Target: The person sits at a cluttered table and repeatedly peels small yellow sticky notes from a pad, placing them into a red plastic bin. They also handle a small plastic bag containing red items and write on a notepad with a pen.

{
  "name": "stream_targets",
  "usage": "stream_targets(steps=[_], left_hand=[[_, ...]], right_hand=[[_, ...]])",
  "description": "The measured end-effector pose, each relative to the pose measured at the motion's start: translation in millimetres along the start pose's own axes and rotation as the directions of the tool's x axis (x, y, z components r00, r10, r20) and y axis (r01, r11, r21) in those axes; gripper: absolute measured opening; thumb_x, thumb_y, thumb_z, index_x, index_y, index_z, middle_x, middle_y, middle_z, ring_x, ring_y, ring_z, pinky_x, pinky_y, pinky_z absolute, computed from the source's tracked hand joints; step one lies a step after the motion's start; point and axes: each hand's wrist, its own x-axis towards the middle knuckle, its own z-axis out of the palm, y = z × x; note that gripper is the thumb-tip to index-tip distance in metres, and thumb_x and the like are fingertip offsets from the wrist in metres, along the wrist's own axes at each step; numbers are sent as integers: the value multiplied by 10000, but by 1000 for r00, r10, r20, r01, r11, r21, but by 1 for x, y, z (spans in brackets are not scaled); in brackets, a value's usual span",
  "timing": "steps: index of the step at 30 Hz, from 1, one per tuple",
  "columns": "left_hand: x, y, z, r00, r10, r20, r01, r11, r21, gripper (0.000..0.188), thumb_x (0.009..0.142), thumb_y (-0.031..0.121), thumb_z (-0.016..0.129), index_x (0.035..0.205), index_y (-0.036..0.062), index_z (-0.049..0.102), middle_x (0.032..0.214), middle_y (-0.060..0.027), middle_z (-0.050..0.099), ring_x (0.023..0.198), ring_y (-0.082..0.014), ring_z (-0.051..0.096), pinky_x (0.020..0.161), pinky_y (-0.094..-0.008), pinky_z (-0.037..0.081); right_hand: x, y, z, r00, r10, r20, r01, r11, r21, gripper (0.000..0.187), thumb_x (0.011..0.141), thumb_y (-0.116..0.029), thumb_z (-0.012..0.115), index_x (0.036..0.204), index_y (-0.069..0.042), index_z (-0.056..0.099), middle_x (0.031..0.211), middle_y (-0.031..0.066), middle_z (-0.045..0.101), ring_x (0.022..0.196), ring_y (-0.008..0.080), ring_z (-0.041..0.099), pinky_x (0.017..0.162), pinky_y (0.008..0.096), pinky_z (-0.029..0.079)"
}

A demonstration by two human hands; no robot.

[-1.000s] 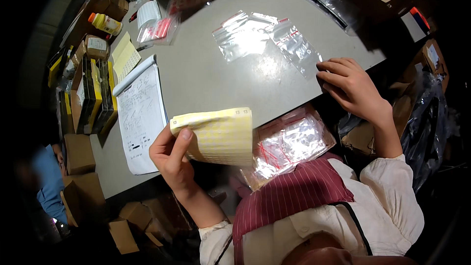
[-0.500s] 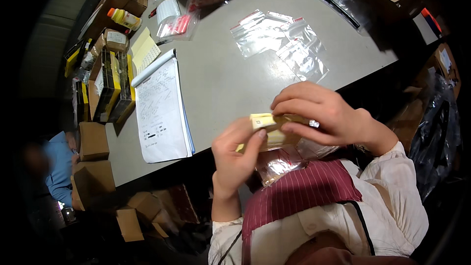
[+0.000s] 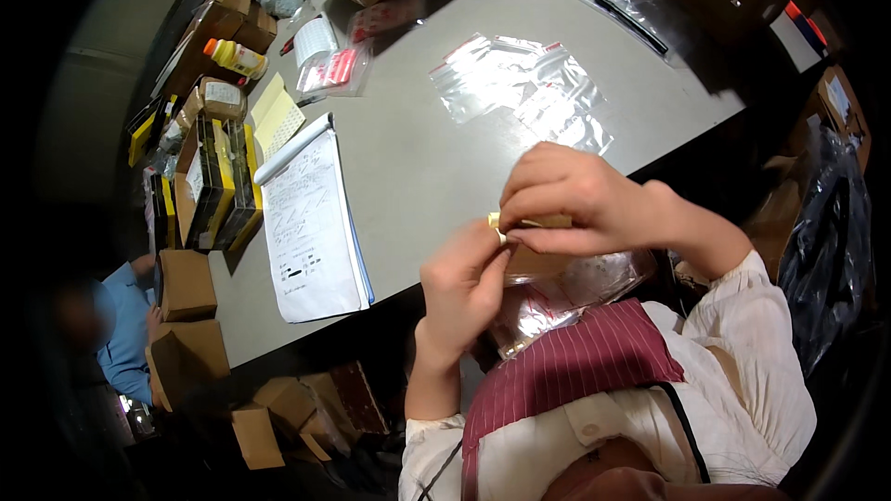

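Observation:
Both hands meet over the table's near edge, around a pale yellow folded label sheet (image 3: 495,220) that the fingers mostly cover. My left hand (image 3: 459,283) pinches its left end between thumb and forefinger; a small pale edge shows at the fingertips. From above, my right hand (image 3: 585,204) bends its fingers over the sheet, thumb beneath, the tips touching the left hand's. Clear plastic bags (image 3: 538,311) with red lines rest at my lap just below the hands. Beyond the hands, several clear zip bags (image 3: 473,83) lie overlapping on the grey table (image 3: 408,176).
An open notepad (image 3: 311,213) lies left, with a yellow printed sheet (image 3: 277,116) behind it. Black-and-yellow boxes (image 3: 218,190), a yellow bottle (image 3: 235,57) and packs of red items (image 3: 336,70) line the far left. A black marker (image 3: 631,23) lies far right. A person in blue (image 3: 125,334) is at left.
The label sheet, more exposed before, is now largely hidden by my fingers. My right hand has moved left and my fingertips have come together. The view has shifted slightly.

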Motion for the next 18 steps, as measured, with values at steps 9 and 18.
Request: stream_targets(steps=[9, 18], left_hand=[[17, -10, -1, 999, -15, 32, 13, 998, 59, 169, 838, -52, 681, 1000, -25, 722, 908, -174, 703, 791, -315, 685, 725, -350, 533], [9, -21, -5, 988, -153, 12, 154, 983, -102, 153, 854, -24, 687, 1001, -43, 727, 881, -145, 701, 793, -239, 667, 742, -327, 519]], right_hand=[[19, 19, -15, 993, 8, 115, -14, 999, 46, 135, 868, -149, 720, 906, -21, 699, 900, 90, 683, 856, 273, 629, 811, 366, 498], [-4, 59, -42, 973, 179, -148, -214, 939, -271, 142, 861, -100, 694, 951, -1, 645, 914, 143, 680, 858, 319, 658, 781, 391, 533]])
